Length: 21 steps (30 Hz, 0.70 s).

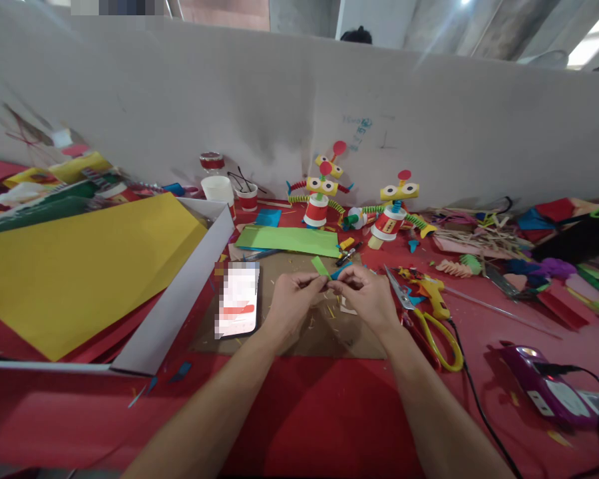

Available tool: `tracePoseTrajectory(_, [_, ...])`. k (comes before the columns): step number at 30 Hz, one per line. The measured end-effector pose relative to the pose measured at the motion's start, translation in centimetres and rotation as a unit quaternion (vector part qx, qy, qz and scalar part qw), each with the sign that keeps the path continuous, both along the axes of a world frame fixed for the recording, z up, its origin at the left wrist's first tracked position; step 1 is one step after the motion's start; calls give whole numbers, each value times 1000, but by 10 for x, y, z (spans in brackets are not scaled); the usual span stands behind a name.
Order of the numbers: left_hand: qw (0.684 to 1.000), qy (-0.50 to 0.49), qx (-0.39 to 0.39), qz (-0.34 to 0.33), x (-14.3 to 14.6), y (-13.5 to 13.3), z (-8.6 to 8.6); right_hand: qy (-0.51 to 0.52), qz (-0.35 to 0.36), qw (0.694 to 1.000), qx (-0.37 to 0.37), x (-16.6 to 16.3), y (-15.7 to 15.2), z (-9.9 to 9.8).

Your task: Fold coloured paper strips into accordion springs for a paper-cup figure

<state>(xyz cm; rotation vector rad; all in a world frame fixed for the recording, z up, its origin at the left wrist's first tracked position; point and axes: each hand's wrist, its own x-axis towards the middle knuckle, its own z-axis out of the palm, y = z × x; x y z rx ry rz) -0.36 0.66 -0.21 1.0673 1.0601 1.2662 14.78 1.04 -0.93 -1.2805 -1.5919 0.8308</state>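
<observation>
My left hand (292, 299) and my right hand (367, 296) meet over a brown cardboard mat (324, 336) in the middle of the red table. Both pinch small paper strips between thumb and fingers. A green strip (321, 266) sticks up from the left hand's fingertips. A blue strip (340, 271) pokes out at the right hand's fingertips, touching the green one. A phone (238, 299) lies face up just left of my left hand. Yellow-handled scissors (424, 316) lie just right of my right hand.
Two paper-cup robot figures (322, 189) (394, 209) stand by the grey wall behind a green paper sheet (289, 239). A white box lid (180, 293) holds a yellow sheet (80, 266) at left. A glue gun (432, 293), purple device (544, 382), black cables and paper scraps crowd the right.
</observation>
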Motion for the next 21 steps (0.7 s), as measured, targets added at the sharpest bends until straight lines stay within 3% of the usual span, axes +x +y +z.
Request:
tracePoseTrajectory(6, [996,-85,-6,0,2,5,0,140,-6,990,-28,-15,0,-3])
tracePoseTrajectory(10, [998,-57,8,5,2,3,-3,204,5,976,-76,-25,-4,-4])
tracePoseTrajectory(16, [997,-63,36,-1,5,1,-5,228,-16,972,-45,-28,-5,-6])
tracePoseTrajectory(21, [996,-91,12,3,8,0,-3,241,-35,968,-55,-27,-2,-9])
